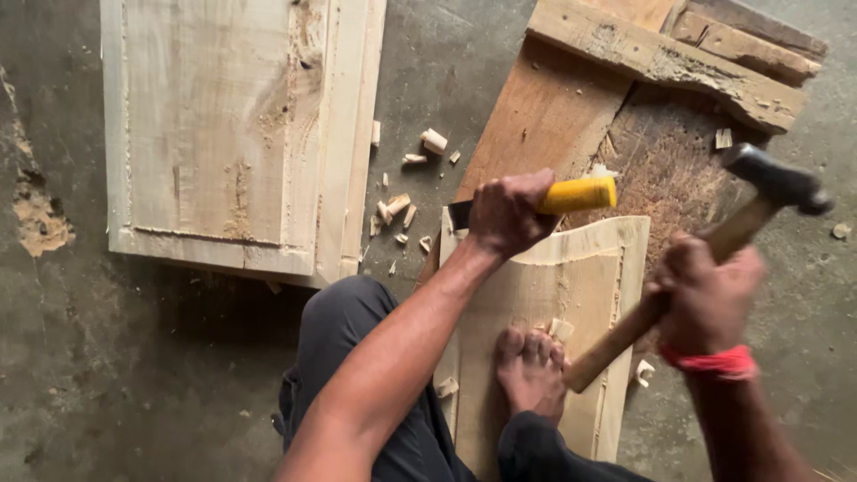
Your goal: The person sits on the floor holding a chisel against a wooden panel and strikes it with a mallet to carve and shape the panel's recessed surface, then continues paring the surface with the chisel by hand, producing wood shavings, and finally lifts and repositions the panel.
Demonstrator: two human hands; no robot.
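Note:
My left hand (505, 212) grips a chisel with a yellow handle (578, 195); its dark blade (459, 214) meets the top left corner of a pale wooden board (589, 277). My right hand (705, 295) holds a hammer by its wooden shaft (625, 330), with the dark metal head (775, 178) raised to the right of the chisel handle. A bare foot (531, 368) presses on the pale board. A red band circles my right wrist.
A large pale wooden panel (223, 134) lies on the concrete floor at upper left. Rough darker planks (661, 62) lie at upper right. Several wood chips (402, 210) are scattered between the panel and the board.

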